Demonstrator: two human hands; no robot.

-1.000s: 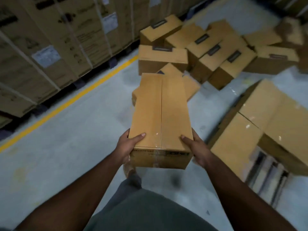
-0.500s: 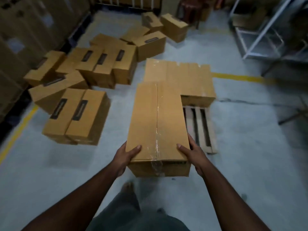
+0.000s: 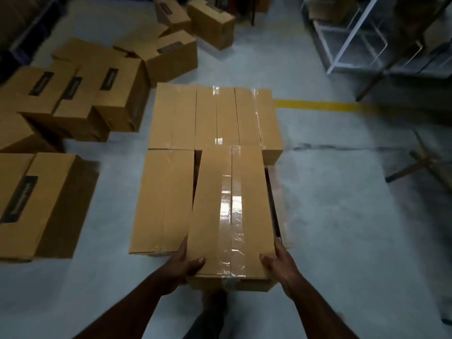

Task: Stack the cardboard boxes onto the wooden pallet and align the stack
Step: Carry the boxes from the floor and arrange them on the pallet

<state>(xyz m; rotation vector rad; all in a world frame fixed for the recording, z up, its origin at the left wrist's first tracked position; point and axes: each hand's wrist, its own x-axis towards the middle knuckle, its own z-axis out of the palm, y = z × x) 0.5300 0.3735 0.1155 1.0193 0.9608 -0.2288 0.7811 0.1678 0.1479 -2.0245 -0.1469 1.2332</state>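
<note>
The left hand (image 3: 186, 264) grips the near left corner of a taped box (image 3: 227, 216), thumb curled over the top edge and fingers out of sight below. The right hand (image 3: 281, 261) does the same at the near right corner. Between them the box hangs lengthwise away from the person, over the near right part of the pallet (image 3: 278, 209) (only a sliver of wood shows beside it).

Just left of it sits a placed box (image 3: 163, 201), and beyond both a back row (image 3: 215, 116) of boxes already set down. The step in hand looks like the placing of this box into the gap at the near right.

Next it should go down flat, its left side slid against the placed box and its far end against the back row. It sits slightly skewed now, so a small twist would square it. Loose boxes (image 3: 80, 94) wait on the floor at left.
</note>
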